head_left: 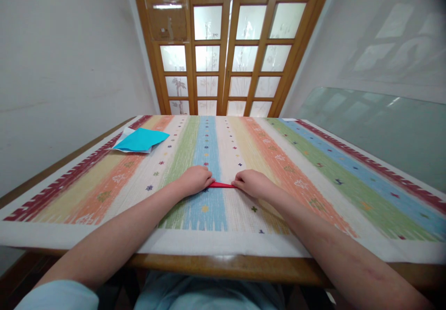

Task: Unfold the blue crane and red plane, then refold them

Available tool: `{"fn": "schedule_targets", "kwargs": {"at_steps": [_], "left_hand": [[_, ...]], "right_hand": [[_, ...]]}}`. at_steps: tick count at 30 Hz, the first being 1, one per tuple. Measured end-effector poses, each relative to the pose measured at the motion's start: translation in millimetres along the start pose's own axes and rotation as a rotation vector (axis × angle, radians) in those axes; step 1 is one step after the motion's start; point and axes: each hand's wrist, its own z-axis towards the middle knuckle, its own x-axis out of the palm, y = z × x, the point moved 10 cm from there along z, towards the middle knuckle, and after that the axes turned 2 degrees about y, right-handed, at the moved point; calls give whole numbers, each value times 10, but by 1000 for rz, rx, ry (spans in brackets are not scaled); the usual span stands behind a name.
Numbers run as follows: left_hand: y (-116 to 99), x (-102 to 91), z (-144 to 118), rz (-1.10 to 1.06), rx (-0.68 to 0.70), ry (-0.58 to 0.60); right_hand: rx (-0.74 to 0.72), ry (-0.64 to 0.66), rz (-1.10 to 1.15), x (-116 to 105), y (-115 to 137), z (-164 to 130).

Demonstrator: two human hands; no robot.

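A small red paper piece (221, 185) lies flat on the striped cloth (313, 171) in the middle of the table. My left hand (195, 179) presses on its left end with fingers curled. At its right end my right hand (251, 183) does the same. Only a thin red strip shows between the two hands; the rest of the paper is hidden under the fingers.
A blue paper sheet (141, 140) lies on a white sheet at the far left of the cloth. The wooden table edge (223, 266) runs close to my body. A wooden door with frosted panes (226, 54) stands behind the table. A glass sheet (383, 129) leans at right.
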Motion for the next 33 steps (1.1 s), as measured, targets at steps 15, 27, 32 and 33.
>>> {"fn": "schedule_targets", "kwargs": {"at_steps": [15, 27, 32, 33], "left_hand": [[-7, 19, -12, 5, 9, -37], [-14, -55, -74, -127, -1, -89], [-119, -183, -158, -129, 72, -120], [-159, -215, -177, -130, 100, -127]], "right_hand": [[-65, -73, 149, -97, 10, -71], [-203, -119, 232, -25, 184, -108], [-236, -113, 284, -53, 196, -128], [-245, -114, 303, -67, 207, -135]]}}
